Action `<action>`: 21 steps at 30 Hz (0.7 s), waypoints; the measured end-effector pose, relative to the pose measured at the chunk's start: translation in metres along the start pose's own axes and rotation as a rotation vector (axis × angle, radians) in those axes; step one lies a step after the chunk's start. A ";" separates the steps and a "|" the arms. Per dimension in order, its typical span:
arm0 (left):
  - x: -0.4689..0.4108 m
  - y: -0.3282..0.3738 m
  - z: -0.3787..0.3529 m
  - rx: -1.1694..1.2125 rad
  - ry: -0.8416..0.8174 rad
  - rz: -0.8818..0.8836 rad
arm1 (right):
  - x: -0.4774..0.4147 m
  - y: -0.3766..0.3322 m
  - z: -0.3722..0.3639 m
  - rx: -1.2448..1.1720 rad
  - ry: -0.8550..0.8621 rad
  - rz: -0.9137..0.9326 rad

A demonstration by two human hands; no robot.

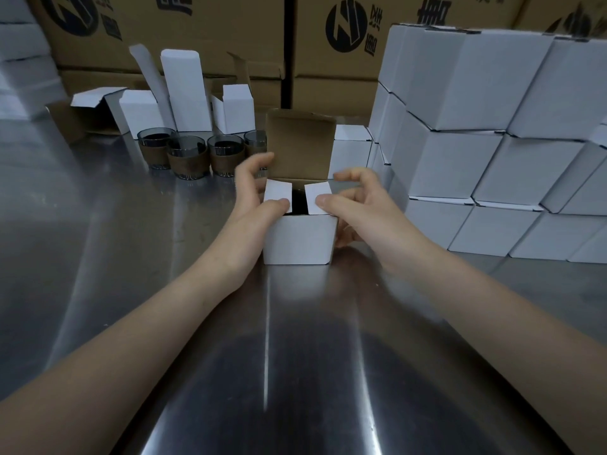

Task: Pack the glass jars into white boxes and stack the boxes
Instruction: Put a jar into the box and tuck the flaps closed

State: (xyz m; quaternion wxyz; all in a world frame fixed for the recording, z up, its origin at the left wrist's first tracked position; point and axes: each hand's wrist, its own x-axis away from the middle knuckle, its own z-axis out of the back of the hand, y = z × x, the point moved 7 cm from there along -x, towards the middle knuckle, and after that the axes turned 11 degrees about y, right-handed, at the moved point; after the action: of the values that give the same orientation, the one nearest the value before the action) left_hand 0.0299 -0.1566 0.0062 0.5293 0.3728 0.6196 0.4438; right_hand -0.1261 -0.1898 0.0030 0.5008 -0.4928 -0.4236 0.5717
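Observation:
A white box (299,239) stands on the steel table (131,241) in the middle, its brown-lined lid up at the back. Something dark shows in the gap between its two side flaps. My left hand (254,195) is at the box's left side, thumb pressing the left flap down. My right hand (356,205) is at the right side, thumb on the right flap, fingers curled above the box's edge. Several glass jars (189,156) with brown bands stand in a row behind and left of the box.
A tall stack of closed white boxes (476,142) fills the right side. Unfilled white boxes (187,93) with raised flaps stand behind the jars. Large brown cartons (203,31) form a wall at the back. More white boxes (19,60) sit at the far left.

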 end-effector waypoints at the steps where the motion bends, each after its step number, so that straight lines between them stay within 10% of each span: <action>1: -0.002 -0.001 0.001 0.027 0.011 -0.002 | 0.000 0.000 0.001 -0.003 -0.003 -0.007; 21: -0.002 0.002 0.017 0.157 -0.168 0.078 | 0.016 -0.022 0.004 0.081 -0.067 0.326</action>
State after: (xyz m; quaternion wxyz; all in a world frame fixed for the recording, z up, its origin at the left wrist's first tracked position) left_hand 0.0466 -0.1555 0.0084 0.5310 0.4729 0.5907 0.3815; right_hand -0.1268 -0.1713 0.0232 0.4066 -0.5148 -0.3313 0.6782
